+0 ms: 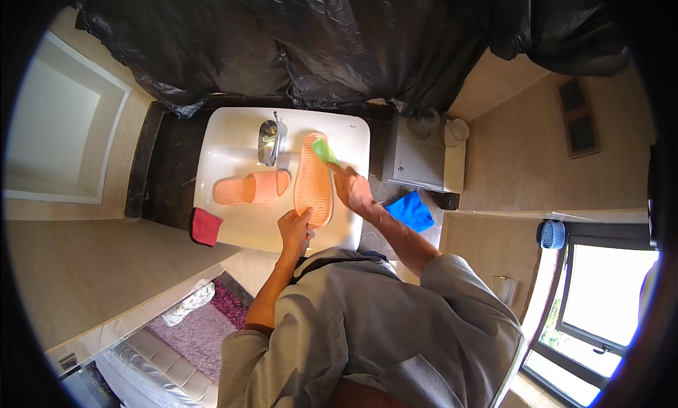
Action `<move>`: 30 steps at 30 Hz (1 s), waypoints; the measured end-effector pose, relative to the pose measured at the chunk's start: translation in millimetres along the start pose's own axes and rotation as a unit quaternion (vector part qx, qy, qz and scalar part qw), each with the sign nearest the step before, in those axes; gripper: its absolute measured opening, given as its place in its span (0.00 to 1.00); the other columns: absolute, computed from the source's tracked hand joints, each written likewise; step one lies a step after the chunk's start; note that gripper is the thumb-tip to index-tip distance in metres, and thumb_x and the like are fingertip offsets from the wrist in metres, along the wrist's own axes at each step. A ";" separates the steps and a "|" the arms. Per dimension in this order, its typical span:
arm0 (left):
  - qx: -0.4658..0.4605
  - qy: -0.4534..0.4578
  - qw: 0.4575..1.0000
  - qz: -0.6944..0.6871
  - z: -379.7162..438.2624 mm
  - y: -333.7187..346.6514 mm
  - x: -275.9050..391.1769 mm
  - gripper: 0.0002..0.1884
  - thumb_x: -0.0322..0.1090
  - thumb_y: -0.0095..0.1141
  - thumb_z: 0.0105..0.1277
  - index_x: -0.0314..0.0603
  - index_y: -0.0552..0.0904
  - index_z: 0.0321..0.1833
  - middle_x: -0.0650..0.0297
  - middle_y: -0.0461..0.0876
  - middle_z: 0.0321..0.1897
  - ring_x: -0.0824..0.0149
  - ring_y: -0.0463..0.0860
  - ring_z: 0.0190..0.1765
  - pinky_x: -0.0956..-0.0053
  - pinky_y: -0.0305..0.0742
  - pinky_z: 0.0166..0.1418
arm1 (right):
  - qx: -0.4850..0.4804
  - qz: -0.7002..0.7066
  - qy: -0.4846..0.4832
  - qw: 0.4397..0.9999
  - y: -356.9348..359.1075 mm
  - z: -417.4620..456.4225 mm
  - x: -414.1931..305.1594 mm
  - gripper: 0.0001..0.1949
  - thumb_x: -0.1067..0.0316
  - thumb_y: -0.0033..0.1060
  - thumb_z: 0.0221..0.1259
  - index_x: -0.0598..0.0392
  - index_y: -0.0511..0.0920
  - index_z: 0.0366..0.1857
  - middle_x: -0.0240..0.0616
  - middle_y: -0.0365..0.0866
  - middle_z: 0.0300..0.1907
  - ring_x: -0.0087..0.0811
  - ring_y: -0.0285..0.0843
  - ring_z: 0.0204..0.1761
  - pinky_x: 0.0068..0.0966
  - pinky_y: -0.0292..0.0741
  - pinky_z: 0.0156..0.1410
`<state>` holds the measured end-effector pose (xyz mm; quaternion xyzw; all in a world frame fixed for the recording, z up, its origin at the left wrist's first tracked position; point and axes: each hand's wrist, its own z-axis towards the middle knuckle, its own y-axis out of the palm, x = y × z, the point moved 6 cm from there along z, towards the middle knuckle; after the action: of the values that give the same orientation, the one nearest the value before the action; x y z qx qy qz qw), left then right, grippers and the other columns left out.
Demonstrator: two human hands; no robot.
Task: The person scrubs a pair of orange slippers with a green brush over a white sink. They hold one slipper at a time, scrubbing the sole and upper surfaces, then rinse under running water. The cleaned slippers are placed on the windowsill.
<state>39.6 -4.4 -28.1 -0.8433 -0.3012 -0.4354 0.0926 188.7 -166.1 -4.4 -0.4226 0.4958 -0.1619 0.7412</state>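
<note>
My left hand (296, 230) grips the heel end of an orange slipper (313, 188), thumb on top. The slipper is held lengthwise over the white washbasin (243, 233), its ridged sole face up. In my right hand (351, 188) is a green brush (324, 152), laid against the slipper near its toe end; its bristles are hidden. A second orange slide slipper (252, 187) lies in the basin to the left, strap upward. Behind the slippers stands the chrome faucet (271, 142).
A red cloth (205, 227) hangs over the basin's left front edge. On the dark counter at right lie a blue cloth (412, 211) and a grey box (414, 153). Black plastic sheeting (296, 42) covers the wall behind. A window (604, 297) is at far right.
</note>
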 end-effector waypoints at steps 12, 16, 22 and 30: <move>0.029 0.024 0.999 0.000 3.0 -10.9 1.7 0.12 0.35 0.74 0.68 0.38 0.83 0.32 0.64 0.81 0.20 0.77 0.71 0.14 0.80 0.62 0.15 | -0.043 0.066 -0.076 0.994 1.0 -62.0 -33.9 0.26 0.68 0.60 0.70 0.54 0.75 0.72 0.51 0.79 0.29 0.51 0.79 0.29 0.46 0.75 0.32; 0.018 0.027 0.999 0.002 2.7 -10.7 -1.3 0.12 0.34 0.74 0.68 0.38 0.83 0.32 0.64 0.81 0.19 0.77 0.71 0.14 0.80 0.63 0.14 | -0.057 0.041 -0.092 0.993 -2.3 -59.8 -35.5 0.24 0.67 0.59 0.71 0.51 0.77 0.70 0.52 0.80 0.30 0.50 0.81 0.29 0.46 0.77 0.32; 0.022 0.033 0.999 0.019 -2.2 -3.1 1.7 0.11 0.34 0.73 0.69 0.36 0.84 0.33 0.64 0.80 0.19 0.76 0.72 0.14 0.79 0.63 0.15 | -0.026 -0.062 -0.072 0.995 11.6 18.1 -27.3 0.23 0.68 0.60 0.69 0.51 0.78 0.69 0.49 0.82 0.29 0.46 0.84 0.28 0.37 0.80 0.30; 0.029 0.040 0.999 0.014 3.3 -12.1 -1.1 0.10 0.33 0.72 0.69 0.36 0.85 0.34 0.65 0.82 0.21 0.76 0.73 0.16 0.79 0.63 0.15 | -0.061 -0.012 -0.093 0.994 14.2 -24.7 -47.6 0.24 0.69 0.60 0.69 0.51 0.78 0.69 0.51 0.81 0.28 0.51 0.82 0.28 0.44 0.79 0.32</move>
<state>34.2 6.3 -32.2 -0.8264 -0.2981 -0.4584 0.1346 142.9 -137.9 9.2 -0.4860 0.4288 -0.1003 0.7549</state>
